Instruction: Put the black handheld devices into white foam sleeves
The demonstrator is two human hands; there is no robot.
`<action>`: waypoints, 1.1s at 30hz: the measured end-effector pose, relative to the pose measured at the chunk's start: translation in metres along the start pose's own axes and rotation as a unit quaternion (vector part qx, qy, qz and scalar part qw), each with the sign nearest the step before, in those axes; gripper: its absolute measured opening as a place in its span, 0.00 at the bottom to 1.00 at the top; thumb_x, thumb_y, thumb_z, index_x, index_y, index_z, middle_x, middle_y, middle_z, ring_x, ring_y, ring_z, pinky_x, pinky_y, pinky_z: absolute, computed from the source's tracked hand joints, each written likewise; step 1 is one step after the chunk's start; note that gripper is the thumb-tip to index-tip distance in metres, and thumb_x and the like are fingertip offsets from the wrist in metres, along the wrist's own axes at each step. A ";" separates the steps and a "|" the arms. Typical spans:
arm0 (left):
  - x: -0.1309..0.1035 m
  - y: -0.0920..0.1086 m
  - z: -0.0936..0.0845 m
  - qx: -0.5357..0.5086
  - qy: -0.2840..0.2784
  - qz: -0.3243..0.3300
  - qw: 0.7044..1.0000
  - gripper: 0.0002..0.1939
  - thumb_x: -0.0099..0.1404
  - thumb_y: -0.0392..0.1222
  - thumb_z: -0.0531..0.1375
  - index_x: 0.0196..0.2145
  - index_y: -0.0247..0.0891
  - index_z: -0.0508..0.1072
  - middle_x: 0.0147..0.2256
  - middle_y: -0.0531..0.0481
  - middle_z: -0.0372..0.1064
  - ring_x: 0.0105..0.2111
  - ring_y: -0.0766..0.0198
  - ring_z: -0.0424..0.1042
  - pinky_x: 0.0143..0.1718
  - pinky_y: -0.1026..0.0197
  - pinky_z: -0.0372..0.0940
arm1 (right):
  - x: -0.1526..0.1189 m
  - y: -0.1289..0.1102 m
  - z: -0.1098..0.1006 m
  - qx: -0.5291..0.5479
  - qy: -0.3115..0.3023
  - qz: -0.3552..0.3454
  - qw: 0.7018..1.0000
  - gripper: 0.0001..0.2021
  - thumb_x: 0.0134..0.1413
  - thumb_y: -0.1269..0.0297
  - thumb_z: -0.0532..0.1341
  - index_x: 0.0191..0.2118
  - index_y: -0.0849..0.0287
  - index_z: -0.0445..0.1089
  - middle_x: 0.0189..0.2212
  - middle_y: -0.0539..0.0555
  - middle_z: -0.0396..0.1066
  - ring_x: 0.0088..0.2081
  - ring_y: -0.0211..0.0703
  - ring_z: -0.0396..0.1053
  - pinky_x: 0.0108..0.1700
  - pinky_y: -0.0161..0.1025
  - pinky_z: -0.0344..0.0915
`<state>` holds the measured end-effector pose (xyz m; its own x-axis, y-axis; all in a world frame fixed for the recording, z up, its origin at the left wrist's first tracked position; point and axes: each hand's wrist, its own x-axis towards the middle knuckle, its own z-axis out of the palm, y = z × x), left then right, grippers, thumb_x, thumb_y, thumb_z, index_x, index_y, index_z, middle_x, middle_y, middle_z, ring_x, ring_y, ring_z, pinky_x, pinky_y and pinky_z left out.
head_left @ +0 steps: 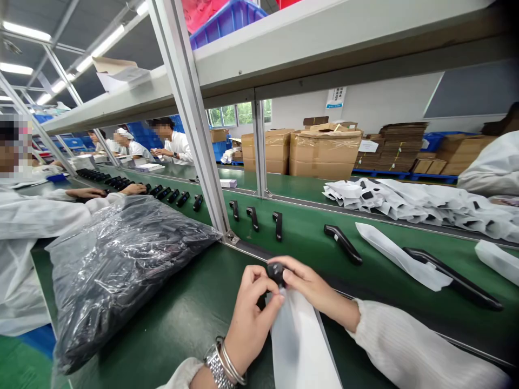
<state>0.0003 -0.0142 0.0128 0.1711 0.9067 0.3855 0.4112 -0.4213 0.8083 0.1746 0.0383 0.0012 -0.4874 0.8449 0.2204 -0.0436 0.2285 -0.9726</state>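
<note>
the left hand [255,313] has its thumb and fingers pinched on the top edge of a white bag [298,346], just below a black part [275,273]. the right hand [310,286] grips that black part from its other side, fingers closed on it. the part sits at the mouth of the bag, over the near edge of the green belt [302,240]. a full plastic sack [125,270] lies on the desk [178,324] to the left. black handles [343,244] rest on the belt beyond the hands.
</note>
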 end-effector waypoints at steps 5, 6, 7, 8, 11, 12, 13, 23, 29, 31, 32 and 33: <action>0.007 -0.006 -0.004 -0.016 0.106 -0.044 0.993 0.07 0.65 0.40 0.57 0.29 0.39 0.68 0.37 0.50 0.58 0.43 0.59 0.62 0.43 0.59 0.61 | -0.011 -0.006 0.024 0.007 -0.125 0.078 0.989 0.19 0.54 0.46 0.61 0.32 0.60 0.73 0.31 0.53 0.71 0.35 0.44 0.69 0.38 0.40 0.66; 0.008 -0.008 -0.004 -0.012 0.102 -0.053 0.993 0.07 0.65 0.40 0.56 0.29 0.39 0.68 0.37 0.50 0.58 0.42 0.59 0.63 0.43 0.59 0.61 | -0.010 -0.009 0.023 0.016 -0.102 0.102 0.989 0.19 0.54 0.46 0.61 0.32 0.60 0.72 0.29 0.52 0.71 0.31 0.43 0.68 0.35 0.39 0.65; 0.009 -0.010 -0.005 -0.001 0.093 -0.058 0.994 0.07 0.66 0.40 0.56 0.30 0.39 0.68 0.37 0.50 0.59 0.41 0.60 0.63 0.42 0.59 0.61 | -0.008 -0.013 0.019 0.018 -0.054 0.117 0.991 0.19 0.55 0.46 0.60 0.31 0.60 0.71 0.27 0.52 0.71 0.29 0.42 0.67 0.32 0.39 0.64; 0.010 -0.011 -0.006 0.019 0.080 -0.061 0.995 0.07 0.67 0.41 0.55 0.30 0.39 0.68 0.37 0.51 0.60 0.39 0.60 0.64 0.41 0.59 0.61 | -0.005 -0.017 0.010 0.007 0.012 0.122 0.992 0.19 0.57 0.47 0.57 0.32 0.60 0.70 0.27 0.52 0.71 0.27 0.41 0.67 0.31 0.39 0.63; 0.009 -0.014 -0.009 0.126 0.022 -0.076 0.989 0.07 0.66 0.43 0.56 0.30 0.40 0.67 0.34 0.52 0.62 0.37 0.60 0.65 0.39 0.58 0.60 | 0.011 -0.026 -0.036 -0.129 0.221 0.077 0.964 0.16 0.61 0.50 0.51 0.35 0.57 0.67 0.28 0.52 0.71 0.28 0.42 0.67 0.33 0.39 0.62; 0.008 -0.015 -0.010 0.162 0.000 -0.084 0.983 0.08 0.64 0.44 0.58 0.29 0.40 0.67 0.33 0.52 0.62 0.37 0.59 0.65 0.38 0.57 0.59 | 0.018 -0.026 -0.055 -0.211 0.273 0.050 0.937 0.15 0.61 0.51 0.50 0.36 0.57 0.66 0.30 0.52 0.71 0.30 0.44 0.67 0.35 0.40 0.63; 0.007 -0.016 -0.009 0.192 -0.020 -0.093 0.977 0.08 0.62 0.45 0.60 0.29 0.40 0.67 0.33 0.52 0.62 0.37 0.58 0.65 0.38 0.57 0.58 | 0.025 -0.026 -0.074 -0.297 0.307 0.029 0.904 0.15 0.62 0.53 0.48 0.36 0.56 0.66 0.31 0.52 0.70 0.33 0.46 0.68 0.37 0.41 0.63; 0.005 -0.024 0.003 0.251 -0.062 -0.055 0.965 0.10 0.68 0.37 0.52 0.28 0.40 0.66 0.31 0.53 0.64 0.36 0.59 0.64 0.39 0.57 0.54 | 0.115 0.027 -0.057 -0.449 0.176 0.049 0.874 0.16 0.53 0.60 0.60 0.48 0.54 0.67 0.47 0.57 0.68 0.50 0.53 0.66 0.51 0.45 0.60; 0.006 -0.023 0.000 0.271 -0.087 -0.011 0.959 0.14 0.71 0.38 0.50 0.27 0.39 0.66 0.31 0.51 0.67 0.35 0.59 0.63 0.40 0.54 0.55 | 0.157 0.057 -0.040 -0.380 0.184 0.134 0.897 0.23 0.51 0.66 0.61 0.54 0.57 0.62 0.48 0.62 0.66 0.49 0.56 0.67 0.50 0.48 0.60; 0.006 -0.022 0.000 0.258 -0.097 0.006 0.961 0.10 0.71 0.35 0.49 0.33 0.40 0.68 0.32 0.52 0.69 0.34 0.60 0.64 0.42 0.54 0.55 | 0.155 0.060 -0.047 -0.332 0.189 0.146 0.913 0.24 0.53 0.69 0.57 0.58 0.59 0.58 0.46 0.61 0.67 0.47 0.53 0.69 0.48 0.48 0.62; 0.006 -0.020 0.000 0.252 -0.100 0.015 0.962 0.09 0.70 0.33 0.49 0.37 0.40 0.68 0.33 0.52 0.69 0.34 0.60 0.63 0.43 0.53 0.56 | 0.151 0.060 -0.049 -0.303 0.187 0.149 0.923 0.26 0.55 0.69 0.54 0.60 0.60 0.54 0.43 0.60 0.68 0.44 0.51 0.70 0.46 0.47 0.64; 0.006 -0.019 0.000 0.251 -0.102 0.025 0.962 0.10 0.69 0.31 0.49 0.39 0.41 0.67 0.33 0.52 0.69 0.34 0.60 0.63 0.44 0.53 0.56 | 0.144 0.059 -0.051 -0.272 0.182 0.147 0.934 0.27 0.56 0.70 0.52 0.61 0.61 0.50 0.41 0.59 0.69 0.42 0.49 0.71 0.44 0.46 0.66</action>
<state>-0.0068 -0.0007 0.0002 0.3523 0.8926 0.2814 0.7696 -0.4474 0.4555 0.1466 0.1979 -0.0208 -0.0763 0.9955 0.0564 0.5423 0.0889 -0.8355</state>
